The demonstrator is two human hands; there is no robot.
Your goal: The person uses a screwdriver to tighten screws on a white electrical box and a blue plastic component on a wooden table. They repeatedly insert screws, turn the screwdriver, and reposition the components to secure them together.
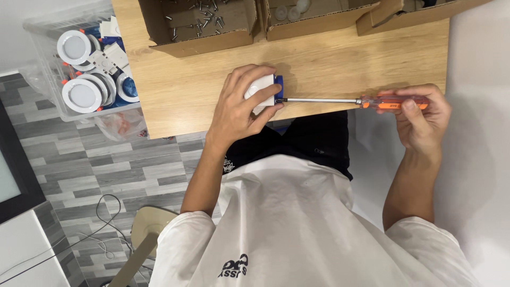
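— Middle of the frame: the left hand point(241, 103) clamps a small white-and-blue part point(267, 91) on the wooden table point(175, 90), fingers curled over it, thumb beneath.

— And the right hand point(419, 114)?

— Mid-right, fingers closed around the orange handle of a screwdriver point(366, 101). Its shaft runs leftward, tip meeting the part's blue edge just beside the left fingertips.

— Upper left?

— A clear bin of round white lamps point(79, 69).

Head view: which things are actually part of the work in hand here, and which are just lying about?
In use:
left hand clamping the white and blue part
right hand gripping the orange-handled screwdriver, tip at the part
wooden table

Lying about:
cardboard box of screws
second cardboard box
clear bin of round white fittings
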